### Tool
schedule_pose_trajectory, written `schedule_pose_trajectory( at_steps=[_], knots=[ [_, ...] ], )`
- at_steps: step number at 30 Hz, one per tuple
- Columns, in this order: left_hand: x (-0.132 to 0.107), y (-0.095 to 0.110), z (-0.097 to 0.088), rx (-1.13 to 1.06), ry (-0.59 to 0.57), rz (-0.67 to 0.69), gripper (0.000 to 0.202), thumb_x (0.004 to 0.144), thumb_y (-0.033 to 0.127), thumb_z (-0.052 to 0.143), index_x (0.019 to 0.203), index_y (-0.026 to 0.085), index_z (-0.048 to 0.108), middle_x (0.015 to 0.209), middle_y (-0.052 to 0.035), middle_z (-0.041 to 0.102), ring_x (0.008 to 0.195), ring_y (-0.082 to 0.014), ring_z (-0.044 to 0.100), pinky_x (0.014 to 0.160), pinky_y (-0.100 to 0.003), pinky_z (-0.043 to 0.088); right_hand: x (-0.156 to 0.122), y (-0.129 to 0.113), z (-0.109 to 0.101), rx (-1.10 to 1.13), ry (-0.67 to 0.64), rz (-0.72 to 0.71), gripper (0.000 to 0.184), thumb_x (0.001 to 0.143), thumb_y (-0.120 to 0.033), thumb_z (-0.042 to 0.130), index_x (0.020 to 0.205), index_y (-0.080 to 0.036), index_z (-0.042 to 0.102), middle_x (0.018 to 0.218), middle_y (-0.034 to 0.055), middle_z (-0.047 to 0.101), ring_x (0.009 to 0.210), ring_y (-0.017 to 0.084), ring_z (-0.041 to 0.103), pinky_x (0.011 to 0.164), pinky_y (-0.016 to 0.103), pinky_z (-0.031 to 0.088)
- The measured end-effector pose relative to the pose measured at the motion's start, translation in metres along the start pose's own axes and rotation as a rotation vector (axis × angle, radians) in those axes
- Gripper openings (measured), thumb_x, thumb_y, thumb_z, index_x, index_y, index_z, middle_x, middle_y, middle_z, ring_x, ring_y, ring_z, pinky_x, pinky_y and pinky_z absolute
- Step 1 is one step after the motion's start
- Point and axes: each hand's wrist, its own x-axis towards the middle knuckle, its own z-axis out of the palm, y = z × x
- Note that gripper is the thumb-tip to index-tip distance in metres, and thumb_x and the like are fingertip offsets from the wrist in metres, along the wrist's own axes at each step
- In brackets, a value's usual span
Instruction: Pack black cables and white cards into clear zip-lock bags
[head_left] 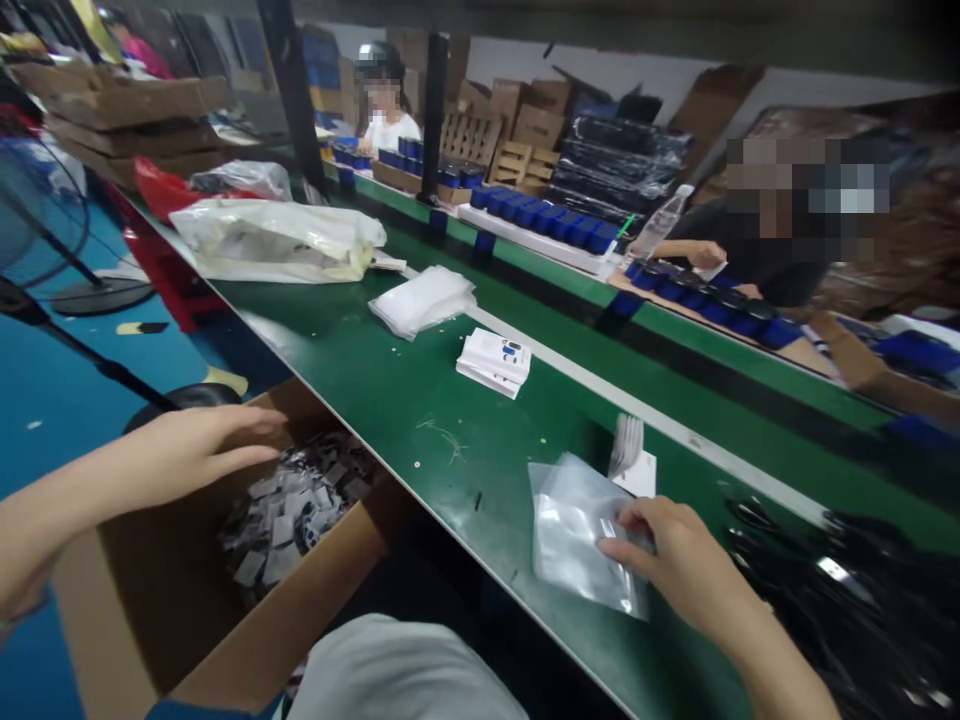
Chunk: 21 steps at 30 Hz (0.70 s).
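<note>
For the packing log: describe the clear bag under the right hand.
The clear bag is a thin, glossy, see-through plastic pouch, wrinkled, lying flat on the green table near its front edge. The right hand rests its fingertips on the bag's right side. A white packet lies just behind it.

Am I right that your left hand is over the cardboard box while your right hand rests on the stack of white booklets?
Not quite: the head view shows the right hand on the clear plastic bags, not the white booklets, which lie farther along the green table. The left hand is over the cardboard box.
</note>
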Motion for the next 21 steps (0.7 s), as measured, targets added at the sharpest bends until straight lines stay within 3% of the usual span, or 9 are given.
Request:
schedule_pose_trajectory(
  at_steps=[2,5,8,11,12,14,17,21],
  knots=[
    [0.006,0.024,0.004,-0.066,-0.123,0.178,0.054,0.069,0.044,0.062,0.113,0.014,0.063,0.103,0.0090,0.071,0.100,-0.0166,0.064,0.089,-0.029,0.044,0.000,-0.004,-0.004,0.105,-0.037,0.057,0.020,0.065,-0.034,0.070,0.057,-0.024,0.056,0.062,0.0032,0.062,0.059,0.022,0.055,0.054,0.032,0.040],
    [0.015,0.074,0.025,-0.173,-0.180,0.367,0.039,0.075,0.043,0.062,0.106,0.021,0.069,0.099,0.0026,0.074,0.091,-0.0160,0.068,0.083,-0.022,0.049,-0.004,-0.013,-0.005,0.277,-0.003,0.160,0.015,0.063,-0.033,0.069,0.058,-0.024,0.058,0.052,-0.0008,0.057,0.048,0.018,0.051,0.047,0.028,0.035],
    [0.014,0.131,0.063,-0.313,-0.186,0.522,0.041,0.082,0.039,0.058,0.121,0.024,0.059,0.120,-0.0025,0.065,0.106,-0.0177,0.062,0.093,-0.026,0.046,-0.014,-0.023,-0.003,0.372,0.144,0.182,0.019,0.067,-0.033,0.064,0.082,-0.022,0.065,0.058,-0.0010,0.059,0.053,0.018,0.053,0.054,0.029,0.038],
    [0.005,0.182,0.106,-0.422,-0.206,0.596,0.069,0.074,0.034,0.068,0.136,0.020,0.043,0.137,-0.0084,0.051,0.124,-0.0227,0.048,0.103,-0.033,0.038,-0.030,-0.035,-0.004,0.497,0.268,0.171,0.027,0.074,-0.036,0.059,0.094,-0.018,0.063,0.060,-0.0010,0.058,0.054,0.017,0.054,0.057,0.029,0.041],
    [0.002,0.195,0.119,-0.455,-0.230,0.613,0.072,0.072,0.034,0.069,0.137,0.019,0.041,0.136,-0.0090,0.052,0.123,-0.0228,0.050,0.101,-0.033,0.040,-0.035,-0.038,-0.005,0.546,0.296,0.167,0.028,0.075,-0.036,0.058,0.094,-0.016,0.063,0.061,-0.0004,0.060,0.056,0.017,0.055,0.057,0.028,0.042],
    [-0.001,0.214,0.138,-0.503,-0.281,0.631,0.062,0.072,0.031,0.068,0.130,0.019,0.050,0.117,-0.0072,0.067,0.105,-0.0215,0.063,0.090,-0.030,0.048,-0.043,-0.042,-0.008,0.636,0.343,0.167,0.029,0.076,-0.037,0.059,0.095,-0.015,0.063,0.064,0.0012,0.064,0.059,0.017,0.059,0.059,0.028,0.045],
    [0.000,0.230,0.152,-0.517,-0.316,0.640,0.027,0.076,0.032,0.062,0.098,0.018,0.069,0.088,-0.0026,0.075,0.080,-0.0192,0.069,0.075,-0.027,0.051,-0.050,-0.040,-0.007,0.730,0.377,0.188,0.027,0.076,-0.035,0.059,0.093,-0.014,0.063,0.068,0.0036,0.070,0.061,0.018,0.063,0.059,0.028,0.048],
    [0.010,0.235,0.154,-0.463,-0.285,0.630,0.028,0.083,0.040,0.052,0.085,0.020,0.070,0.065,0.0021,0.071,0.056,-0.0160,0.064,0.056,-0.023,0.046,-0.047,-0.030,0.003,0.753,0.404,0.254,0.016,0.075,-0.027,0.060,0.084,-0.014,0.064,0.058,0.0018,0.067,0.054,0.017,0.063,0.053,0.026,0.047]
  ],
)
